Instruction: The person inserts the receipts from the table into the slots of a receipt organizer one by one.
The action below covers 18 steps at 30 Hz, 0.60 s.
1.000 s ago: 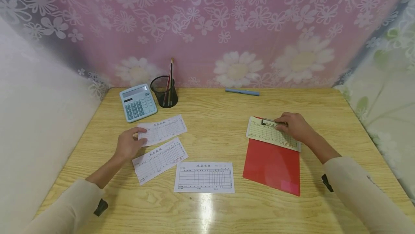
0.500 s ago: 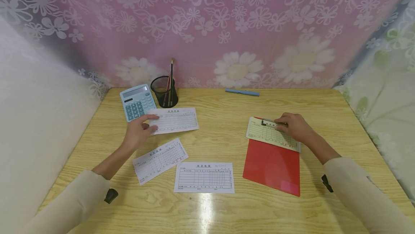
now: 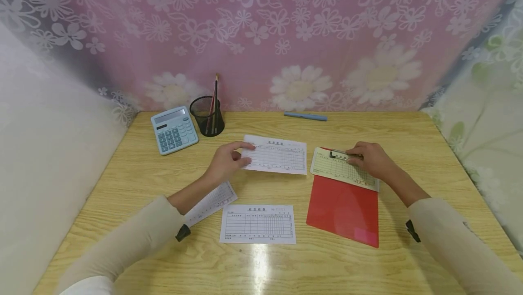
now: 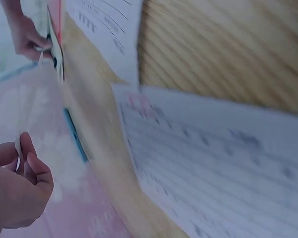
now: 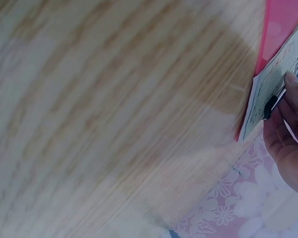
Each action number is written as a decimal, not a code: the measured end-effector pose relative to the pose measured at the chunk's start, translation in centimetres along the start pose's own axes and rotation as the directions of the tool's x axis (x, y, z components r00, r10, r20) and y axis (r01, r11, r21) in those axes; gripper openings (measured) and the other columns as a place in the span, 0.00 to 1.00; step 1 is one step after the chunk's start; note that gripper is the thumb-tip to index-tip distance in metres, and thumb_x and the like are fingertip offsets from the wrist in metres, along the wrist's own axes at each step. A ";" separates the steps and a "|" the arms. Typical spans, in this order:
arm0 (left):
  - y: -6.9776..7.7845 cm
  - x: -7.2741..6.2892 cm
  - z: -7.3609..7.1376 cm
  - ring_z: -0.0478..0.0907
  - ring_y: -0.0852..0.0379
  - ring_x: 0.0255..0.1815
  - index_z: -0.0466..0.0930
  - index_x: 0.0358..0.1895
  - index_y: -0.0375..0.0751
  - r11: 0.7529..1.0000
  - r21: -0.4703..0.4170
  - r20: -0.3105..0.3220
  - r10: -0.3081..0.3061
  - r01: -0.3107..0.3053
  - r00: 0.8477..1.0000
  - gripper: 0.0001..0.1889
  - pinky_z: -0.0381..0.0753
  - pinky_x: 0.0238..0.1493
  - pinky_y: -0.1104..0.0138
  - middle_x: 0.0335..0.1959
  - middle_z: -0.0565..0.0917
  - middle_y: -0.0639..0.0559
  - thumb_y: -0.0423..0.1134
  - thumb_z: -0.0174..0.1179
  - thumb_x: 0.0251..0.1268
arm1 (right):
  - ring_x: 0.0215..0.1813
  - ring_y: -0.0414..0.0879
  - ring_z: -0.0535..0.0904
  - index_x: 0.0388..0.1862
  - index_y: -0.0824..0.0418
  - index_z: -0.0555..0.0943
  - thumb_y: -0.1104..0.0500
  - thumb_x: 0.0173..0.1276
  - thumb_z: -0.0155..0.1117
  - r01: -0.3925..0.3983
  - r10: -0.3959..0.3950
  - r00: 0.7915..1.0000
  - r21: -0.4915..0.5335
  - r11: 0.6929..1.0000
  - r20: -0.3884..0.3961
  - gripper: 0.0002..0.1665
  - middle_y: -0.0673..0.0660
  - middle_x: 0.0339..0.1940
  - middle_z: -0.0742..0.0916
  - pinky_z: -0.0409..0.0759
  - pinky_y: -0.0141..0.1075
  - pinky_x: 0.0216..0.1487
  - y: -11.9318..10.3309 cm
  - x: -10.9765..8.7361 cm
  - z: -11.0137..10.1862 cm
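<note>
Between thumb and fingers my left hand point(image 3: 226, 161) pinches the left edge of a white receipt slip point(image 3: 279, 155), held above the middle of the table. My right hand point(image 3: 373, 159) grips the metal clip point(image 3: 339, 154) at the top of a red clipboard point(image 3: 343, 208). Under that clip lies a yellow receipt slip point(image 3: 337, 166) with white paper showing beneath it. In the right wrist view the thumb presses on the clip point(image 5: 283, 87). A second white slip point(image 3: 212, 202) is partly hidden by my left forearm. Another white slip point(image 3: 257, 224) lies flat at the front middle.
A light blue calculator point(image 3: 175, 130) sits at the back left beside a black mesh pen cup point(image 3: 208, 120) holding pencils and a brush. Near the back edge lies a blue pen point(image 3: 305, 116). A flowered backdrop point(image 3: 261, 36) stands behind the wooden table point(image 3: 416, 149).
My left hand has lifted a white slip from the left of the table and carried it rightward, close to the clipboard. The right hand stays on the clip.
</note>
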<state>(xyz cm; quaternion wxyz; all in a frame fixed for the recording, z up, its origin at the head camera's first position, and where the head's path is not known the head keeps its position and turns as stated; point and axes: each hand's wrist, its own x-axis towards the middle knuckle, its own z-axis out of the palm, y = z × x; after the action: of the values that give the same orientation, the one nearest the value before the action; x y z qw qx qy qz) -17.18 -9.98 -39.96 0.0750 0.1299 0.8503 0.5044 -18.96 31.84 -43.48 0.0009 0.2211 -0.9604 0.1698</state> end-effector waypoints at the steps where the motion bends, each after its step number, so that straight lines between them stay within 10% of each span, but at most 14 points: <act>1: 0.3 0.3 0.7 0.60 0.60 0.14 0.81 0.51 0.50 1.000 -0.009 0.017 0.013 -0.013 1.000 0.16 0.60 0.17 0.71 0.23 0.80 0.37 0.32 0.63 0.60 | 0.30 0.45 0.76 0.48 0.69 0.83 0.61 0.62 0.65 -0.002 0.002 1.000 0.001 1.000 0.001 0.17 0.59 0.35 0.84 0.72 0.34 0.29 0.0 0.0 0.0; 8: 1.5 2.3 5.9 0.63 0.61 0.17 0.82 0.51 0.48 0.998 -0.003 0.169 0.068 -0.068 0.983 0.16 0.64 0.18 0.73 0.56 0.80 0.54 0.30 0.63 0.59 | 0.29 0.44 0.75 0.48 0.70 0.83 0.61 0.61 0.66 -0.011 0.011 1.000 0.003 1.000 0.000 0.17 0.58 0.34 0.83 0.71 0.34 0.29 0.0 0.0 0.0; 18: 3.0 4.2 11.9 0.67 0.63 0.24 0.81 0.52 0.46 0.994 0.111 0.260 -0.020 -0.009 0.965 0.18 0.67 0.22 0.76 0.61 0.77 0.55 0.28 0.63 0.57 | 0.30 0.45 0.76 0.48 0.70 0.83 0.62 0.61 0.66 -0.031 0.031 0.999 0.001 1.000 0.009 0.17 0.59 0.35 0.83 0.71 0.35 0.30 -0.3 0.0 -0.1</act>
<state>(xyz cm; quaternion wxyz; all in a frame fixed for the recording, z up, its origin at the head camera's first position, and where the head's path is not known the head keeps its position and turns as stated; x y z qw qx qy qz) -17.65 2.67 -43.01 0.1802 0.1968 0.8601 0.4348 -18.81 31.61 -43.31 -0.0060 0.2071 -0.9635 0.1696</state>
